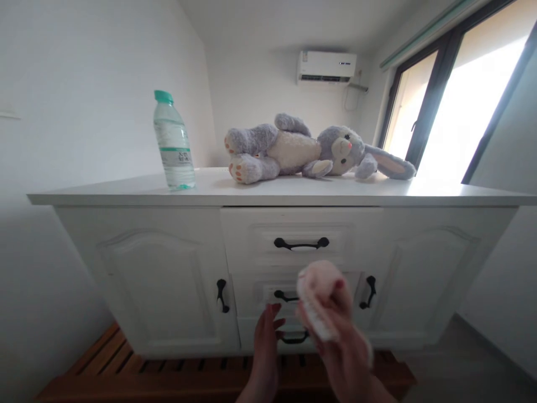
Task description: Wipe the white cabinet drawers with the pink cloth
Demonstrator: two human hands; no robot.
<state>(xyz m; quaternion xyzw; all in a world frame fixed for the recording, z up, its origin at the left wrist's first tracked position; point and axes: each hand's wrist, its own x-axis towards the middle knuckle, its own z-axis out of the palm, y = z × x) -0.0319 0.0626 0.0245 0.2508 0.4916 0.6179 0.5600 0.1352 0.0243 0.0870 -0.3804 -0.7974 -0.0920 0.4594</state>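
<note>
right hand (335,330) grips pink slipper (321,296); white cabinet (159,268) behind.

right hand (342,330) grips a pink plush toy (321,291); left hand (265,347) reaches toward the cabinet (168,263).

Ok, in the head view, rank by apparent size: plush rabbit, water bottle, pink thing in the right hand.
1. plush rabbit
2. water bottle and pink object in the right hand: similar; the pink one is much nearer the camera, so unsure.

A pale pink, blurred plush slipper (321,291), ribbed sole showing, lifted before the drawers.
</note>
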